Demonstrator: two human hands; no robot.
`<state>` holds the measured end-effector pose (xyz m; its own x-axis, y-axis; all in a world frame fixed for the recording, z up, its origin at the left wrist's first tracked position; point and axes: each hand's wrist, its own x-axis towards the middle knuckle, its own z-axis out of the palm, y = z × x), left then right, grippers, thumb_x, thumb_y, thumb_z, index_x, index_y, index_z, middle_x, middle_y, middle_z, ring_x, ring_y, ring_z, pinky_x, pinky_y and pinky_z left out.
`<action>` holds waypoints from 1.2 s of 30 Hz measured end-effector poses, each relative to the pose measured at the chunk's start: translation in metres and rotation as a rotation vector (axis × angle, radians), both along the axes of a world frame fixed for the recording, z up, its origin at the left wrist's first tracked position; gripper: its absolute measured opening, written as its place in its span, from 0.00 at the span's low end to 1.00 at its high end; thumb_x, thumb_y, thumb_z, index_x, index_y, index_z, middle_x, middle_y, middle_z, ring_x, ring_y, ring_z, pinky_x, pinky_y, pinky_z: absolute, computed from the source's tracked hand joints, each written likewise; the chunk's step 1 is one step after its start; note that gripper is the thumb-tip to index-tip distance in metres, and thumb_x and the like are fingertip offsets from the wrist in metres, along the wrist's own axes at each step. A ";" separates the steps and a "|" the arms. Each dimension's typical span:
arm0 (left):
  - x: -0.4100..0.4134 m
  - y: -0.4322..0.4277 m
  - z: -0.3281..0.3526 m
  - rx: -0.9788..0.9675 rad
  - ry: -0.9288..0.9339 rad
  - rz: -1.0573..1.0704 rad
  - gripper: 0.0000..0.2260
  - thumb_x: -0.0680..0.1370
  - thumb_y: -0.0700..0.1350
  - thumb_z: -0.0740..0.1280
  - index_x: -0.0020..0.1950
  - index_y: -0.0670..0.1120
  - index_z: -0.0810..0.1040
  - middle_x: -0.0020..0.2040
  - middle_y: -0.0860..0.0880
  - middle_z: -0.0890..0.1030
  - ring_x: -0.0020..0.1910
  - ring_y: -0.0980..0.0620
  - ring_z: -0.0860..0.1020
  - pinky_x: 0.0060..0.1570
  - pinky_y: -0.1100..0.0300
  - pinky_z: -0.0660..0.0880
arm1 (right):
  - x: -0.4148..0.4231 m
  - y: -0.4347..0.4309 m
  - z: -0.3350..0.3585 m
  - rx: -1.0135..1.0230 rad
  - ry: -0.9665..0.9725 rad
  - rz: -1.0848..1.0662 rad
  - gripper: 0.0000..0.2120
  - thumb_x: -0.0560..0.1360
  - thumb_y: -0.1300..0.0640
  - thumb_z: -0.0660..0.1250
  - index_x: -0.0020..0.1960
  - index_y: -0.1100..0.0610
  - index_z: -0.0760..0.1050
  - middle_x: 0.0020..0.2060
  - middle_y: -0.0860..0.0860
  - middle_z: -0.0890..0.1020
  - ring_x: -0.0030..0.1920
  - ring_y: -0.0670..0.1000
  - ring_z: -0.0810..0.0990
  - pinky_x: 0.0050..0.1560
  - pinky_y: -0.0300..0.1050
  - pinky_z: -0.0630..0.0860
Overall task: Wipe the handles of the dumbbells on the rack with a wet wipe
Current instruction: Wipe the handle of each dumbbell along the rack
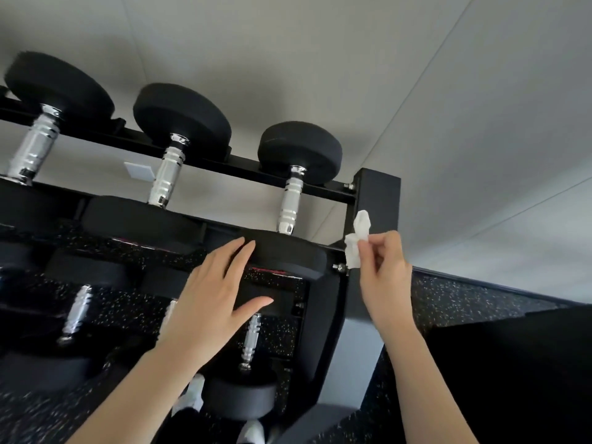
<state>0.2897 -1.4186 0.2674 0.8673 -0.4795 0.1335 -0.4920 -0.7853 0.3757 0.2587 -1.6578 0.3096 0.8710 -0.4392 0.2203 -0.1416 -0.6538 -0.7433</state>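
Three black dumbbells with chrome handles lie across the top tier of a black rack (pixel 378 200). The rightmost dumbbell's handle (pixel 291 203) runs between its far head (pixel 299 150) and near head (pixel 288 254). My left hand (pixel 214 290) reaches toward that near head with fingers straight, the fingertips at its left edge. My right hand (pixel 384 270) pinches a crumpled white wet wipe (pixel 358 238) beside the rack's right upright, to the right of the handle. More dumbbells with chrome handles (pixel 251 342) lie on the lower tier.
The middle dumbbell's handle (pixel 166 174) and the left one's handle (pixel 32 149) lie further left on the top tier. A pale wall stands behind the rack, with a small white plate (pixel 139 171) on it. Black speckled floor (pixel 464 302) spreads to the right. White shoes (pixel 192 395) show below.
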 end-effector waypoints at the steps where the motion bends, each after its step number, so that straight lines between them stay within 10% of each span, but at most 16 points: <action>1: -0.010 0.002 -0.001 0.012 0.005 0.005 0.36 0.75 0.66 0.54 0.74 0.43 0.65 0.70 0.45 0.69 0.66 0.46 0.70 0.58 0.49 0.73 | -0.011 0.003 -0.003 0.011 -0.008 -0.015 0.04 0.78 0.59 0.62 0.47 0.55 0.67 0.32 0.54 0.77 0.31 0.51 0.72 0.30 0.42 0.68; 24: -0.148 0.070 -0.163 0.375 0.289 -0.170 0.36 0.74 0.66 0.49 0.68 0.40 0.74 0.68 0.42 0.74 0.66 0.43 0.73 0.61 0.44 0.73 | -0.154 0.109 -0.148 0.095 0.332 -0.012 0.03 0.78 0.58 0.62 0.46 0.53 0.68 0.26 0.52 0.72 0.24 0.45 0.64 0.25 0.37 0.63; 36: -0.163 0.038 -0.268 0.328 0.334 -0.112 0.34 0.75 0.65 0.50 0.68 0.42 0.74 0.68 0.42 0.74 0.65 0.44 0.75 0.59 0.45 0.75 | -0.144 0.090 -0.263 0.015 0.417 0.140 0.02 0.79 0.56 0.60 0.51 0.53 0.69 0.34 0.46 0.78 0.33 0.46 0.77 0.31 0.41 0.72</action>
